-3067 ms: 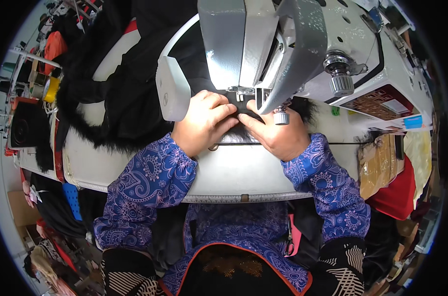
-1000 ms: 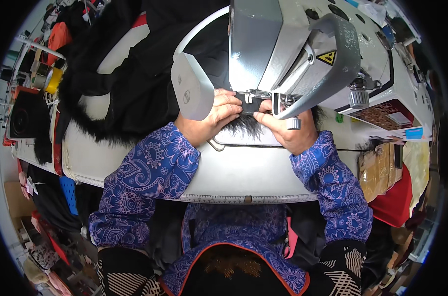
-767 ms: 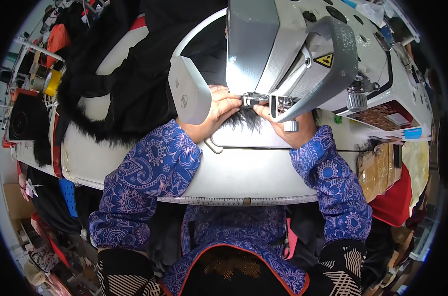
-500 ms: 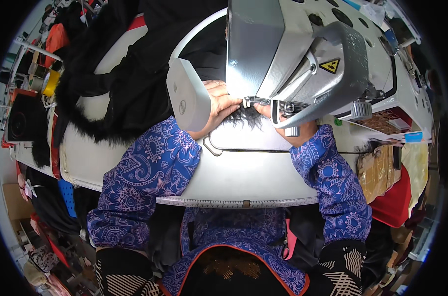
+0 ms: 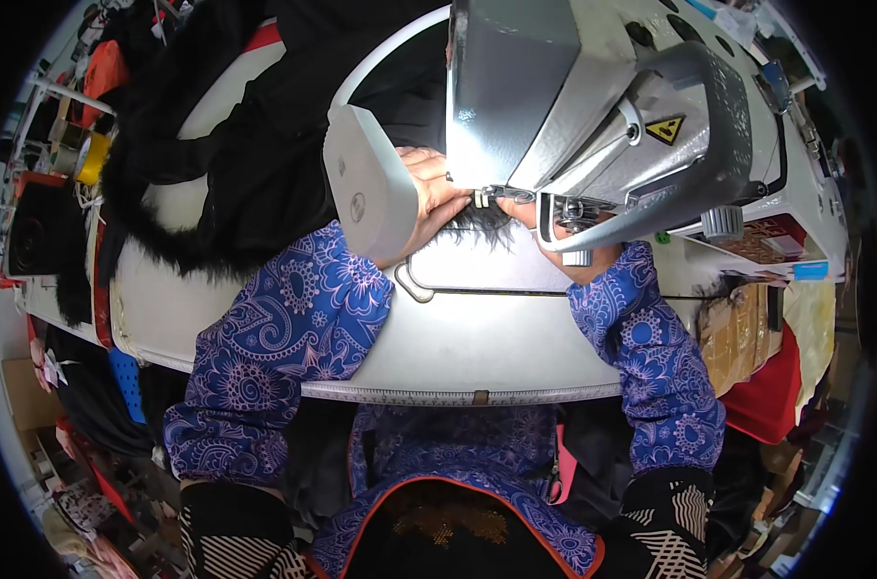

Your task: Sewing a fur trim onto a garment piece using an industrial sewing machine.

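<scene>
Beside the presser foot of a grey and white sewing machine (image 5: 515, 87), my left hand (image 5: 426, 207) grips the edge of black furry fabric (image 5: 479, 228), fingers together and thumb toward the foot. From the other side my right hand (image 5: 593, 262) reaches in under the machine head; its thumb and fingertip area pinch the same furry edge, while the machine hides most of its fingers. Left of the machine, a large black garment (image 5: 264, 135) with a fluffy trim (image 5: 153, 232) spreads over the table. A grey lamp head (image 5: 366, 183) covers part of my left hand.
The white sewing table (image 5: 496, 338) has a measuring tape (image 5: 409, 397) along its near edge. A thin metal loop (image 5: 415, 286) lies by the machine bed. A yellow thread spool (image 5: 94, 158) stands at the far left; a taped brown package (image 5: 736, 328) and red container (image 5: 771, 391) sit at right.
The view has shifted slightly, so the machine appears a little farther right. Both hands keep their places at the presser foot, with the furry edge between them.
</scene>
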The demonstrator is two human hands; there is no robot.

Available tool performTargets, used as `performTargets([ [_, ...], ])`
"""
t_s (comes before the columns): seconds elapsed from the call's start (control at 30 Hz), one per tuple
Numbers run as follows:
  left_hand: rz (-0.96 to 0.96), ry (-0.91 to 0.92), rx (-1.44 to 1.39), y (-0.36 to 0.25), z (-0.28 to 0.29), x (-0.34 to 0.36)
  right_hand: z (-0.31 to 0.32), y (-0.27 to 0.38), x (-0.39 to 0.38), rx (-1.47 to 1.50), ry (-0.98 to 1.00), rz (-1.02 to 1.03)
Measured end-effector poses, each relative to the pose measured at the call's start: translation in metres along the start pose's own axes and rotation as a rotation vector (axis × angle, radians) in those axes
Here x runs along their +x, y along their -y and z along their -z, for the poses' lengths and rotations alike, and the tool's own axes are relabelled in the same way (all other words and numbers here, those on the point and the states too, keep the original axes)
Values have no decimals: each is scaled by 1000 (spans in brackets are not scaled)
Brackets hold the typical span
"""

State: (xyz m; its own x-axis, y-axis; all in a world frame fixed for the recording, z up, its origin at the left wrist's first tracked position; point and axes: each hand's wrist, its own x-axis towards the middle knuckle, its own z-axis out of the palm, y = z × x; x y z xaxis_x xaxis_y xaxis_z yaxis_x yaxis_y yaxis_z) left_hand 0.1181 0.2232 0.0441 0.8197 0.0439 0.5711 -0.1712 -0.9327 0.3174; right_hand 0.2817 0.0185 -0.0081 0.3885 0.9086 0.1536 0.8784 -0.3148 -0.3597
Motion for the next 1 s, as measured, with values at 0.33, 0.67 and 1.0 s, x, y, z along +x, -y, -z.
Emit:
performTargets([
  [0.33, -31, -16, 12, 3, -1, -1, 7, 3, 4, -45, 63, 20],
  [0.67, -35, -10, 109, 12, 14, -14, 25, 20, 7, -163, -23, 147],
  [1.0, -63, -27, 54, -7, 7, -23, 55, 52, 8, -4, -121, 372],
])
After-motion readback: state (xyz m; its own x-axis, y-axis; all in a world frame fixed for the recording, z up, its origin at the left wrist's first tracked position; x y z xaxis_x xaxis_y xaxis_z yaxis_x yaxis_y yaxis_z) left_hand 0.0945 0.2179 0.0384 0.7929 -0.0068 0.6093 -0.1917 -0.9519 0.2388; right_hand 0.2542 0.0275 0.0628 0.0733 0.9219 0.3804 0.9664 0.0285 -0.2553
